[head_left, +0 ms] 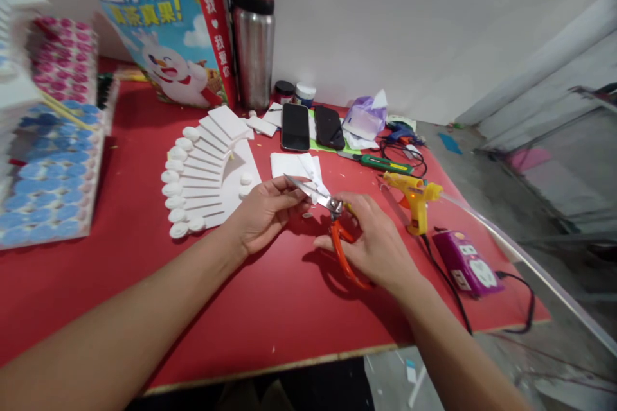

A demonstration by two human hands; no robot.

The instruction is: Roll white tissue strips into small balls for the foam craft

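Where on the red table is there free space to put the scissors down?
The red table is bare along its near edge, below both hands, and between the foam staircase and the blue-dotted block. It is crowded behind, around the phones and glue gun.

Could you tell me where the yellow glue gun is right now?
In the head view, the yellow glue gun stands on the red table, just right of the right hand holding the scissors, with a purple box beside it.

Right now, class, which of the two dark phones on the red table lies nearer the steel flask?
The left phone, lying straight just below the flask; the other phone lies tilted, further right.
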